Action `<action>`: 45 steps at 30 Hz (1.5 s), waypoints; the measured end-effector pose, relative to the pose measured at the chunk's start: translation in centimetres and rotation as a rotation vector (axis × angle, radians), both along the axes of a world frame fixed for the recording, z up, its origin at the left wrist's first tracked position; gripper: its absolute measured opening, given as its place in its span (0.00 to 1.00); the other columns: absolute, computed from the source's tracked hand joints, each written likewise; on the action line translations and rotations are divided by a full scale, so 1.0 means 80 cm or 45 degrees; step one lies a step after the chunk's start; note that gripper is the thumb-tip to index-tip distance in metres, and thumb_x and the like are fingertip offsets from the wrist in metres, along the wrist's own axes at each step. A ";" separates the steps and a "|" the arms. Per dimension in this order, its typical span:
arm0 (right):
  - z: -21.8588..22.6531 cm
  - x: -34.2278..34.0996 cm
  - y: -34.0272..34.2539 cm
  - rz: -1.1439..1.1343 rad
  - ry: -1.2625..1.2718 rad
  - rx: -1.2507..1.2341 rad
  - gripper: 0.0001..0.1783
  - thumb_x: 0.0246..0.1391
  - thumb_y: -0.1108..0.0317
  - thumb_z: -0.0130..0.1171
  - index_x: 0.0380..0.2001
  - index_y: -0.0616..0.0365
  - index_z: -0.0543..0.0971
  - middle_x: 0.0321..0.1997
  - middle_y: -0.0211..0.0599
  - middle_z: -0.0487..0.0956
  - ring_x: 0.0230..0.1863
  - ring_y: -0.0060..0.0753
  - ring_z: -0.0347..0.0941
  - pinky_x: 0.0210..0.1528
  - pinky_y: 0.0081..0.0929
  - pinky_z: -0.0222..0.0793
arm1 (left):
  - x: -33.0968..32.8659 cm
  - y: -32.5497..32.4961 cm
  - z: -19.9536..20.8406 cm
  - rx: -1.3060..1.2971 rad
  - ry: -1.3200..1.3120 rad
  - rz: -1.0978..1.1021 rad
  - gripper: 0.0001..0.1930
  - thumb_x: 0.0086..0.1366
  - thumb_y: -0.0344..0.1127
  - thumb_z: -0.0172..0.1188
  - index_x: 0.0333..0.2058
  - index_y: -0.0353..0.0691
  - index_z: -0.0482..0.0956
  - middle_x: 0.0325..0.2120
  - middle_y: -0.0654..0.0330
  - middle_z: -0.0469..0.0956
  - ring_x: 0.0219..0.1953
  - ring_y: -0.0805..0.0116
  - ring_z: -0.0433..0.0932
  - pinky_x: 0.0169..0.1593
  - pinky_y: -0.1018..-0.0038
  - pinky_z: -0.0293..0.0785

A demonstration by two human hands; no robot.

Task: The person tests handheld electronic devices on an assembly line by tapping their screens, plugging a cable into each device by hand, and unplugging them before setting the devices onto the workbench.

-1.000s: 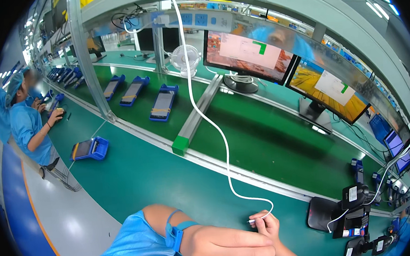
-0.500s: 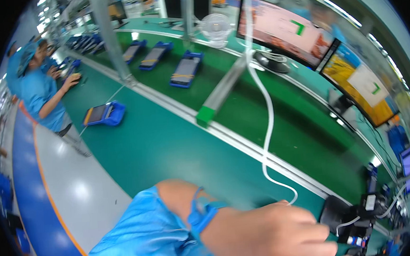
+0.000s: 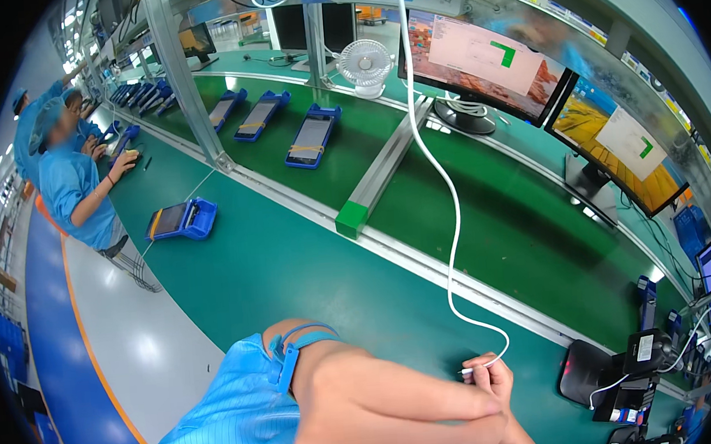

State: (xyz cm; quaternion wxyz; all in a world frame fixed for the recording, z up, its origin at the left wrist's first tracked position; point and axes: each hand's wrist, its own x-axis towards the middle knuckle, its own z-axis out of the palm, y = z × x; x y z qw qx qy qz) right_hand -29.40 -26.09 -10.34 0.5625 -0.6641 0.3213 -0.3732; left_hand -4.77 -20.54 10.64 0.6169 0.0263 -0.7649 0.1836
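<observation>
While a blue tray (image 3: 182, 219) with a phone lies far left on the green table (image 3: 293, 268), the left hand (image 3: 386, 418), near centre, fills the foreground, its grip impossible to tell. Just right, the right hand (image 3: 499, 385) pinches the plug end of a white cable (image 3: 446, 216) hanging from above.

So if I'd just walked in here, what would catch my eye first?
Probably the white cable, dropping from overhead in a long curve down to the person's right hand, which pinches its end at the bottom of the picture. The left hand crosses just in front, a blue wrist strap above it. Next, the bright monitors upper right, and the blue trays on the green belt.
</observation>
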 end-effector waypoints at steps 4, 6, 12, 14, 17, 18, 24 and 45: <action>0.004 0.003 0.001 0.053 0.009 -0.048 0.10 0.67 0.73 0.54 0.36 0.67 0.82 0.33 0.39 0.81 0.30 0.23 0.77 0.34 0.19 0.74 | 0.033 0.015 0.016 -0.221 -0.277 0.018 0.09 0.63 0.29 0.58 0.40 0.34 0.82 0.29 0.61 0.78 0.27 0.70 0.81 0.31 0.74 0.77; 0.002 0.003 0.001 0.039 0.008 -0.045 0.10 0.67 0.73 0.54 0.36 0.67 0.82 0.33 0.39 0.81 0.31 0.23 0.77 0.34 0.19 0.74 | 0.027 0.020 0.006 -0.047 0.023 -0.234 0.03 0.61 0.27 0.60 0.34 0.36 0.78 0.29 0.57 0.80 0.27 0.60 0.83 0.39 0.67 0.81; -0.007 -0.003 0.001 0.015 0.010 -0.066 0.10 0.67 0.72 0.54 0.35 0.67 0.81 0.34 0.38 0.81 0.30 0.23 0.77 0.33 0.20 0.74 | 0.040 0.011 0.026 0.671 0.041 -0.659 0.03 0.64 0.28 0.59 0.30 0.38 0.77 0.29 0.51 0.81 0.30 0.50 0.85 0.42 0.63 0.82; -0.014 -0.001 0.000 0.027 0.055 -0.065 0.11 0.67 0.72 0.53 0.34 0.67 0.81 0.33 0.38 0.81 0.28 0.23 0.77 0.32 0.20 0.74 | 0.014 0.021 0.020 0.691 0.125 -0.747 0.07 0.69 0.34 0.57 0.31 0.40 0.74 0.26 0.51 0.78 0.28 0.54 0.82 0.35 0.62 0.80; -0.007 0.002 0.003 0.012 0.072 -0.095 0.11 0.67 0.72 0.53 0.34 0.67 0.81 0.33 0.38 0.81 0.28 0.23 0.76 0.32 0.20 0.74 | -0.016 -0.001 0.002 0.484 0.187 -0.854 0.12 0.70 0.39 0.59 0.35 0.34 0.77 0.27 0.52 0.78 0.23 0.61 0.78 0.25 0.68 0.75; -0.007 0.004 0.005 -0.006 0.045 -0.074 0.11 0.67 0.72 0.53 0.34 0.67 0.81 0.32 0.38 0.80 0.28 0.23 0.76 0.32 0.20 0.73 | -0.024 -0.008 -0.005 0.270 0.196 -0.902 0.17 0.70 0.41 0.62 0.39 0.28 0.81 0.29 0.52 0.79 0.19 0.67 0.75 0.20 0.74 0.71; -0.018 -0.006 0.001 0.008 0.047 -0.068 0.11 0.68 0.70 0.54 0.34 0.67 0.80 0.32 0.38 0.80 0.27 0.22 0.75 0.31 0.19 0.72 | 0.013 0.006 0.000 0.727 -0.109 -1.129 0.14 0.73 0.43 0.52 0.29 0.43 0.69 0.22 0.55 0.74 0.20 0.58 0.74 0.23 0.63 0.70; -0.034 -0.015 -0.008 0.143 0.214 -0.016 0.16 0.65 0.71 0.51 0.53 0.67 0.77 0.51 0.44 0.80 0.51 0.32 0.76 0.54 0.32 0.71 | 0.002 -0.023 0.002 0.753 0.159 -1.128 0.25 0.74 0.51 0.55 0.31 0.31 0.80 0.24 0.58 0.78 0.17 0.69 0.71 0.20 0.72 0.64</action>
